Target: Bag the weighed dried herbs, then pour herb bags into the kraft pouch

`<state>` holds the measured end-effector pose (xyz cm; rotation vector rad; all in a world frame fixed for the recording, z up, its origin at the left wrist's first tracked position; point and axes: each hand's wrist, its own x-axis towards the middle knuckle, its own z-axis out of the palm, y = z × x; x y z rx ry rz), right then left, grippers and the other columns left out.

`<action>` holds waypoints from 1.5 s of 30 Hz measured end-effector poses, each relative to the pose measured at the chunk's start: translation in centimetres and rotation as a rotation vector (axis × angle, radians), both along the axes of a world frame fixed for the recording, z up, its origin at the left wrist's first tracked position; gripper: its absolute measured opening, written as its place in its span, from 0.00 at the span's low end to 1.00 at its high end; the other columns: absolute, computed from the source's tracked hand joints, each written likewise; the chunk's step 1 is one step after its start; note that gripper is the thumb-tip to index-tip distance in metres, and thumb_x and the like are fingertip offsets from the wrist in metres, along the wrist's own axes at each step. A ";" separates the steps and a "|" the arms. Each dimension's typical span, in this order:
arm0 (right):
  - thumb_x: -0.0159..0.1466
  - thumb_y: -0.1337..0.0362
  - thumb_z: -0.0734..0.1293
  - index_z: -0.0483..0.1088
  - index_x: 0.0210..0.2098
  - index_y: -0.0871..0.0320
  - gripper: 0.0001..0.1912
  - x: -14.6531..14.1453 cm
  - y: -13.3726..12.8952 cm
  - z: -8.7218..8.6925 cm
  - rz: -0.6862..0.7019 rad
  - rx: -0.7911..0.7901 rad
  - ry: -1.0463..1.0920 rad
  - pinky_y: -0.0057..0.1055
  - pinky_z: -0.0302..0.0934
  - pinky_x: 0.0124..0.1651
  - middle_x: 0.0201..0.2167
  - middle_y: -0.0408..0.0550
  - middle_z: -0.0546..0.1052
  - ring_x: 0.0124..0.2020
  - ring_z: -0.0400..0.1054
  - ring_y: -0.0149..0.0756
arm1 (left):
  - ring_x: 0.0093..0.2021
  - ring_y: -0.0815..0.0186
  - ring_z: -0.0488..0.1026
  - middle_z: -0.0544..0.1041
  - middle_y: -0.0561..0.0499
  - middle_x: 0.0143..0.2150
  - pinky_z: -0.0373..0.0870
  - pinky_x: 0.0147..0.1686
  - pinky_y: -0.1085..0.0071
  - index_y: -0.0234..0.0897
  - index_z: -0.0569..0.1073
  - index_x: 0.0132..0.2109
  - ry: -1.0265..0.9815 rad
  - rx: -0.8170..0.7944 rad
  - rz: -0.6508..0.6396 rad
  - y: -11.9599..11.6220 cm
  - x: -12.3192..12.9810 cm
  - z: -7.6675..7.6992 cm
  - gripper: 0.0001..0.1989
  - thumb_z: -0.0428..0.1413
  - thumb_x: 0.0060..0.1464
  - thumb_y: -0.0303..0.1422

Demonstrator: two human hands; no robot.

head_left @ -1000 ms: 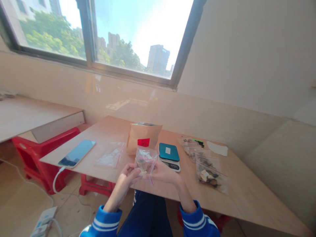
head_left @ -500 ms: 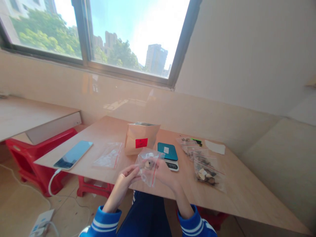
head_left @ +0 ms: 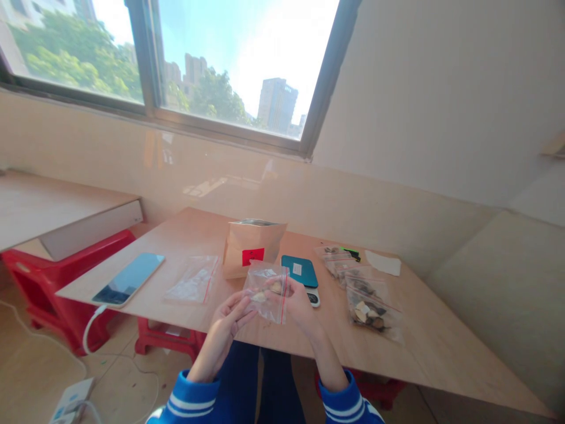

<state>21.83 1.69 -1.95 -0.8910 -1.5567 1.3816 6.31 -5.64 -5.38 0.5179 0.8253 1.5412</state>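
A clear zip bag (head_left: pixel 269 272) with a red seal line is held up over the table's front edge, a few pale dried slices (head_left: pixel 259 296) showing in it. My left hand (head_left: pixel 230 315) pinches the bag's left side. At the red-lined side, my right hand (head_left: pixel 300 306) is closed, its fingertips seen through the plastic near the slices; whether they are inside or behind the bag I cannot tell. Just behind stands an open brown paper pouch (head_left: pixel 233 250) with a red label. A teal-topped scale (head_left: pixel 309 274) is partly hidden by my right hand.
On the right lie several filled zip bags (head_left: pixel 373 315), a black and green item (head_left: pixel 353 253) and a white paper (head_left: pixel 383 263). Clear plastic bags (head_left: pixel 192 280) and a phone (head_left: pixel 130 280) on a white cable are to the left. Red stools (head_left: pixel 165 338) stand below the table.
The zip bag has turned and shifted slightly right, its seal line now more upright. The pale slices inside look more spread out. My right fingers show more clearly through the plastic.
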 end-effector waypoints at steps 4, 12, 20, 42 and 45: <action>0.47 0.57 0.77 0.74 0.34 0.57 0.18 0.0 0.2 -0.5 -0.039 -0.003 0.013 0.36 0.66 0.44 0.33 0.45 0.78 0.35 0.72 0.38 | 0.48 0.57 0.77 0.79 0.42 0.49 0.74 0.48 0.66 0.33 0.78 0.43 0.013 -0.019 0.010 0.1 0.1 -0.4 0.15 0.65 0.47 0.34; 0.46 0.58 0.77 0.74 0.34 0.57 0.18 0.5 0.3 0.0 -0.139 0.001 0.013 0.33 0.65 0.42 0.32 0.45 0.78 0.36 0.72 0.37 | 0.57 0.49 0.70 0.76 0.40 0.53 0.70 0.55 0.57 0.33 0.78 0.42 -0.046 0.025 0.175 0.0 -1.1 -1.4 0.17 0.67 0.41 0.32; 0.48 0.56 0.76 0.74 0.36 0.59 0.19 1.0 3.7 4.0 -0.179 0.021 0.109 0.29 0.64 0.35 0.28 0.43 0.76 0.31 0.71 0.33 | 0.58 0.51 0.69 0.79 0.48 0.51 0.65 0.60 0.55 0.39 0.80 0.38 -0.096 0.034 0.275 0.5 -3.9 -3.8 0.09 0.64 0.46 0.31; 0.65 0.63 0.61 0.65 0.45 0.57 0.09 -6.7 10.2 9.0 -0.075 0.762 -0.466 0.29 0.61 0.38 0.32 0.44 0.75 0.35 0.71 0.35 | 0.53 0.47 0.74 0.81 0.37 0.45 0.65 0.59 0.52 0.31 0.77 0.39 -0.128 -0.081 0.324 0.1 -5.2 -2.0 0.23 0.70 0.31 0.33; 0.68 0.65 0.59 0.69 0.37 0.58 0.08 -6.6 10.1 9.9 -0.007 0.849 -0.634 0.29 0.61 0.41 0.34 0.47 0.77 0.37 0.71 0.35 | 0.53 0.48 0.74 0.80 0.37 0.45 0.65 0.59 0.53 0.30 0.76 0.39 -0.140 -0.100 0.330 0.2 -5.1 -1.7 0.22 0.69 0.33 0.31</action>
